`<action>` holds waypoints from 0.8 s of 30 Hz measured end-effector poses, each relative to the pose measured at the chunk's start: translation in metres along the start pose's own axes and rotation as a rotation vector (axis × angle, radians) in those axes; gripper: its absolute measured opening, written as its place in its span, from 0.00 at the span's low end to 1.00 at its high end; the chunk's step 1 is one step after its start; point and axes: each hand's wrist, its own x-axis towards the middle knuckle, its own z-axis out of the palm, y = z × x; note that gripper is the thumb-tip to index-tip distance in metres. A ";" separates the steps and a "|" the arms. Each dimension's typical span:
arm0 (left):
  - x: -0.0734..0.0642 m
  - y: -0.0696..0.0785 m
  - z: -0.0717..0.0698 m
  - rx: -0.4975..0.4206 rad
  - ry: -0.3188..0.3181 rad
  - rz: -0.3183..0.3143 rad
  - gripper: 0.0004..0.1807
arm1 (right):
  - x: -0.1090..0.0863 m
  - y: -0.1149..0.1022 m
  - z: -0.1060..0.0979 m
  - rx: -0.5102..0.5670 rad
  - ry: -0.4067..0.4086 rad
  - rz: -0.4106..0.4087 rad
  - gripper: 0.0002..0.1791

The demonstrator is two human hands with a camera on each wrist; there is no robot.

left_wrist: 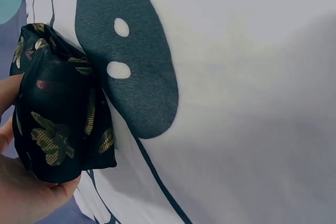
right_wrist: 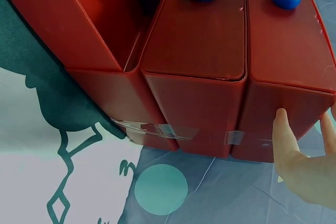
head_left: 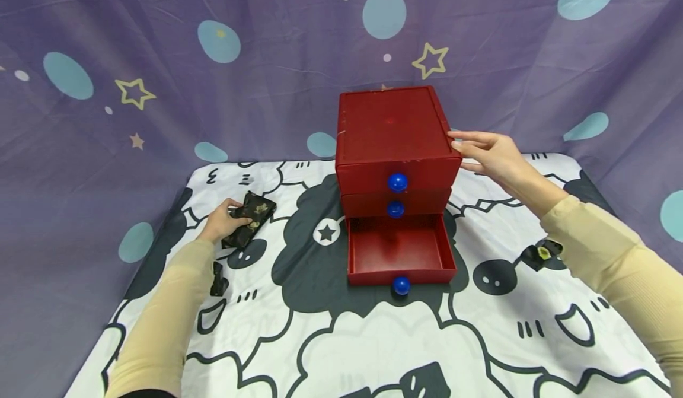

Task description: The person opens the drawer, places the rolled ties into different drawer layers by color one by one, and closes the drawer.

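Observation:
My left hand (head_left: 222,222) grips a folded black cloth bundle (left_wrist: 52,114) with a gold leaf or butterfly pattern, at the left of the table. In the left wrist view, thumb and fingers curl round its near side. A red drawer cabinet (head_left: 395,125) with blue ball knobs stands at the centre back. Its bottom drawer (head_left: 395,252) is pulled out and looks bare inside, while the two drawers above are closed. My right hand (head_left: 493,155) touches the cabinet's upper right side with extended fingers. Clear tape joins the cabinet's tiers in the right wrist view.
A small black item (head_left: 218,279) lies beside the left forearm, partly hidden by it. Another small black item with a yellow-green mark (head_left: 542,253) lies near the right forearm. A cartoon-print cloth (head_left: 373,344) covers the table, and a purple curtain (head_left: 288,60) hangs behind.

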 end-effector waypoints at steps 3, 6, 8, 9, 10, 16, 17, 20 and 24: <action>-0.002 -0.002 -0.001 -0.018 0.019 0.013 0.27 | 0.001 0.001 0.001 -0.020 -0.002 0.010 0.28; -0.003 -0.003 -0.001 -0.043 0.035 0.018 0.26 | 0.002 0.001 0.001 -0.032 -0.001 0.011 0.29; -0.003 -0.002 -0.002 -0.059 0.040 0.020 0.26 | 0.001 0.001 0.001 -0.035 0.001 0.009 0.29; -0.003 -0.002 -0.002 -0.067 0.044 0.021 0.26 | 0.001 0.001 0.000 -0.035 0.002 0.008 0.29; -0.003 -0.002 -0.002 -0.073 0.046 0.023 0.26 | 0.001 0.001 0.000 -0.036 0.004 0.006 0.28; -0.005 0.004 -0.003 -0.101 0.061 0.048 0.26 | 0.001 0.001 -0.001 -0.020 0.008 0.000 0.27; -0.006 0.005 -0.003 -0.106 0.060 0.051 0.26 | 0.001 0.001 -0.001 -0.017 0.009 0.000 0.27; -0.006 0.008 -0.003 -0.116 0.046 0.055 0.26 | 0.001 0.000 -0.001 -0.019 0.008 0.001 0.27; -0.006 0.011 -0.003 -0.116 0.020 0.065 0.27 | 0.000 0.000 -0.001 -0.017 0.008 0.003 0.27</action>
